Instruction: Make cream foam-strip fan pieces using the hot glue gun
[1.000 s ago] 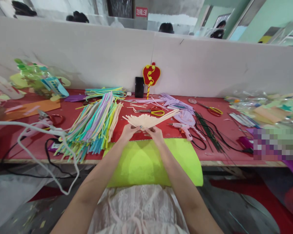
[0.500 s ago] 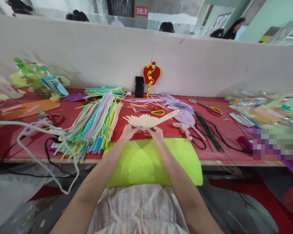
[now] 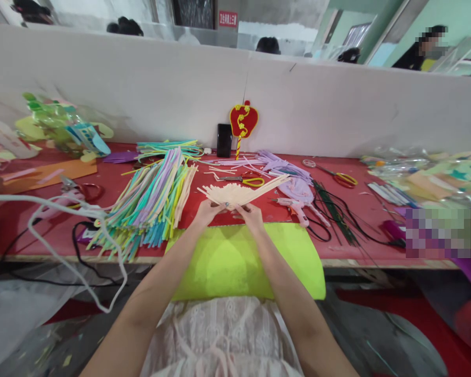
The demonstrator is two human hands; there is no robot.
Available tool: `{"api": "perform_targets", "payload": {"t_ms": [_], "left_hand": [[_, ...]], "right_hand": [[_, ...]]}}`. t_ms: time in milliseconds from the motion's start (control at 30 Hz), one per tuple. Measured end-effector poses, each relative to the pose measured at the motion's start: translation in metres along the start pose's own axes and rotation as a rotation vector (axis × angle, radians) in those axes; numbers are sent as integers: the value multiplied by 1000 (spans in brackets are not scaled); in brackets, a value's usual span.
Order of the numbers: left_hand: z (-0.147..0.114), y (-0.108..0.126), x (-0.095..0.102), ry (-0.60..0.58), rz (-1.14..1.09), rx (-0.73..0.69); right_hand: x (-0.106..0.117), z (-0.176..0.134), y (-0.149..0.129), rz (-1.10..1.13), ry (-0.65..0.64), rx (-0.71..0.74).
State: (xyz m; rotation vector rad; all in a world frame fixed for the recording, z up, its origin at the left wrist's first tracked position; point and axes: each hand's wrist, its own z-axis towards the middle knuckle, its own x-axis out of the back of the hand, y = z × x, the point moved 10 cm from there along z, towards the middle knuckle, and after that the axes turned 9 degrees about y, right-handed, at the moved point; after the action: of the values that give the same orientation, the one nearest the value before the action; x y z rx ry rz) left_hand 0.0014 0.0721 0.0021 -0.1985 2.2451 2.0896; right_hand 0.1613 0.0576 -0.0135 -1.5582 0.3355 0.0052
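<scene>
Room low down here, over the lime-green mat, but the left hand has a heap of colourful stems walling off its side, the right hand has the pink glue gun near, and straight ahead, past the pale fan of stems, a yellow-handled tool lies across the way

Cream fan: thin, pale stems spreading from a narrow base, wide side facing away from the person
Tips: forming a short, uneven outer edge
Long stems: sticking out past the rest, pointing right and away
Base: being pinched between left hand and right hand, facing the person
</scene>
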Motion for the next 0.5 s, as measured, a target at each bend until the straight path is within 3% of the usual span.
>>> {"api": "perform_targets", "payload": {"t_ms": [500], "left_hand": [[1, -4, -2, -33, -62, -1]], "right_hand": [[3, 1, -1, -25, 23, 2]]}}
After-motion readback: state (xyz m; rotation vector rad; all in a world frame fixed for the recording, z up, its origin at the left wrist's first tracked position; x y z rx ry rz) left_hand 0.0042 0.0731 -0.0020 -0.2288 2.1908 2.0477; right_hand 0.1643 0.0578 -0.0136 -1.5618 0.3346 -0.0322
